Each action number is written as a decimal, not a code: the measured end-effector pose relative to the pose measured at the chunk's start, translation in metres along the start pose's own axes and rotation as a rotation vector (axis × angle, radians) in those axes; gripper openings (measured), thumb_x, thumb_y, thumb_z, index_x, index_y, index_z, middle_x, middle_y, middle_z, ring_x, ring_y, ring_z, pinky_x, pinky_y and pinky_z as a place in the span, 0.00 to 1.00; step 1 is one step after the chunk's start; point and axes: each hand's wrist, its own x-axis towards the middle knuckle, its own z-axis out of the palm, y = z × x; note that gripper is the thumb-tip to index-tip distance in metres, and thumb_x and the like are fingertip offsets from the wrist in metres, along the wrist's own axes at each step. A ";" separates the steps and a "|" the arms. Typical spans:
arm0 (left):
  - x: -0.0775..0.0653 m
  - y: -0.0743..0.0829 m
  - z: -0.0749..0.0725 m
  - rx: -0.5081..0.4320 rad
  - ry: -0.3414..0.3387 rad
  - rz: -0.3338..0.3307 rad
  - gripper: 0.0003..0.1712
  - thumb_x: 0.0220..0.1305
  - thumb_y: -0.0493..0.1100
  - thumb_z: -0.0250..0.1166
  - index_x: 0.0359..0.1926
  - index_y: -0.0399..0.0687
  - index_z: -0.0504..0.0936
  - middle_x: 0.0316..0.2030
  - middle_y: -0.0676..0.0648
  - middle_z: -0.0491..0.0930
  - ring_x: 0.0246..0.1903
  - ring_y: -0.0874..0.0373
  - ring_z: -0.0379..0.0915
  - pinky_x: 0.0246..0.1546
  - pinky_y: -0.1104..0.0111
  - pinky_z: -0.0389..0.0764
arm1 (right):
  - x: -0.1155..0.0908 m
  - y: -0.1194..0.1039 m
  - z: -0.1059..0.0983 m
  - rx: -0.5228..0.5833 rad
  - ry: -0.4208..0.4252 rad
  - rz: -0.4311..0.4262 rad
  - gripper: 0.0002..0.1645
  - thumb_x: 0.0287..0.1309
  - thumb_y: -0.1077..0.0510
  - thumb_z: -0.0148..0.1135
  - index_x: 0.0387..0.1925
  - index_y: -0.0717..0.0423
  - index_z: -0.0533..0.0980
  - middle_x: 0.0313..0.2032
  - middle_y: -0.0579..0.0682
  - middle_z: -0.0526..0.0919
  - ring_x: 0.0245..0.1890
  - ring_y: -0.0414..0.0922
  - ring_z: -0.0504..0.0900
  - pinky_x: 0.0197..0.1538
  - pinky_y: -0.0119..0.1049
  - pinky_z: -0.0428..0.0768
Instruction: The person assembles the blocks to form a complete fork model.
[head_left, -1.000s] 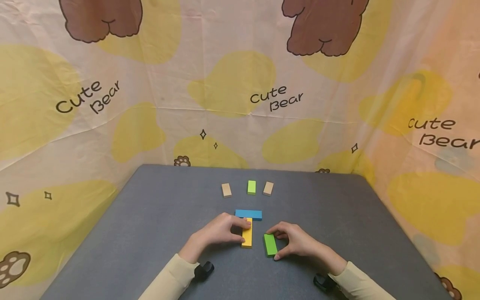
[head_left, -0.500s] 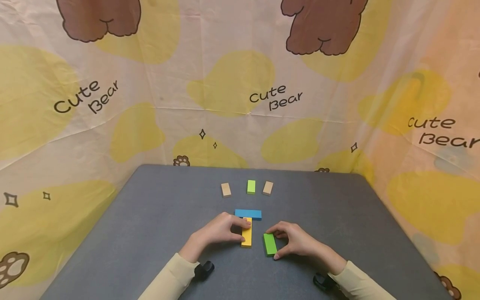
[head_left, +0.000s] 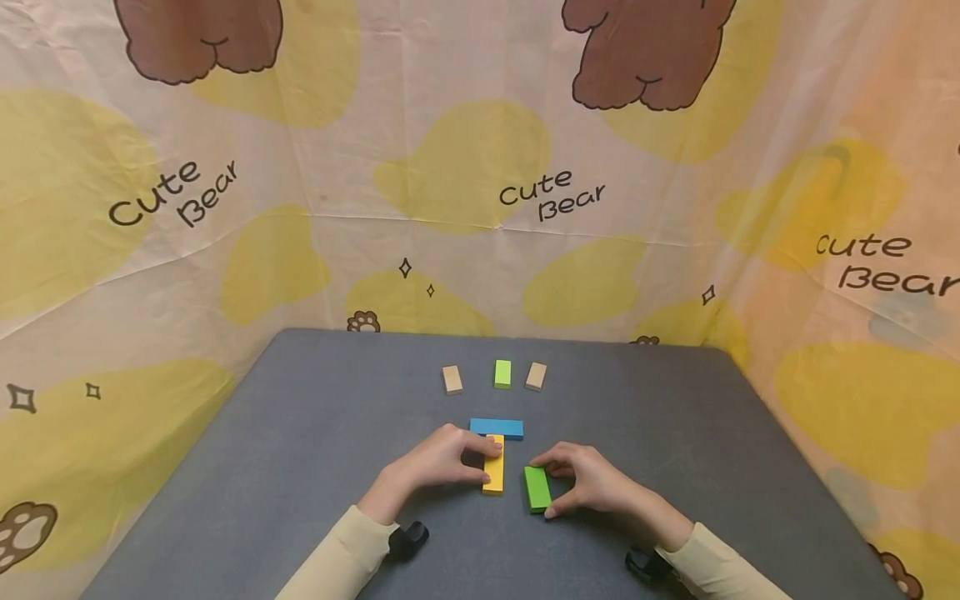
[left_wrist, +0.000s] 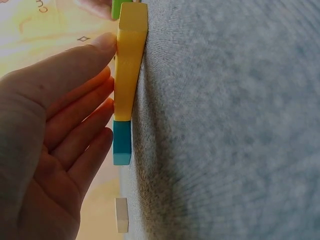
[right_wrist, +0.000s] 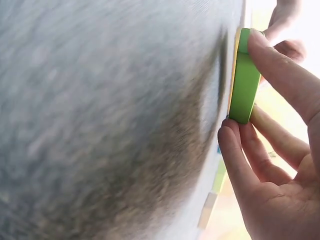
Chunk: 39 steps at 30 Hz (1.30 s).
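Note:
My left hand point(head_left: 447, 460) rests its fingertips and thumb on the top face of a yellow block point(head_left: 493, 482), which lies lengthwise on the table. Its fingers are fairly straight in the left wrist view. The far end of the yellow block meets the middle of a blue block point(head_left: 497, 428) lying crosswise, forming a T. My right hand point(head_left: 592, 482) pinches a green block point(right_wrist: 245, 82) by its two ends, thumb at the near end and fingers at the far end. That green block is slightly tilted, low over the table, a small gap to the right of the yellow one.
Farther back on the grey table point(head_left: 337, 400) lie a light green block point(head_left: 502, 374) and two tan ones, a left tan block point(head_left: 453, 380) and a right tan block point(head_left: 536, 377). A patterned cloth point(head_left: 465, 167) hangs around the table's back and sides.
The green block, pinched in my right hand, has shifted slightly left toward the yellow block. My left hand stays on the yellow block.

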 end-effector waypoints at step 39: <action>0.001 -0.002 0.001 0.012 -0.003 0.012 0.23 0.56 0.52 0.71 0.54 0.60 0.83 0.51 0.62 0.84 0.55 0.66 0.79 0.58 0.66 0.79 | 0.009 -0.033 0.019 0.019 -0.010 -0.081 0.36 0.37 0.47 0.80 0.52 0.50 0.79 0.46 0.47 0.81 0.47 0.44 0.83 0.49 0.28 0.83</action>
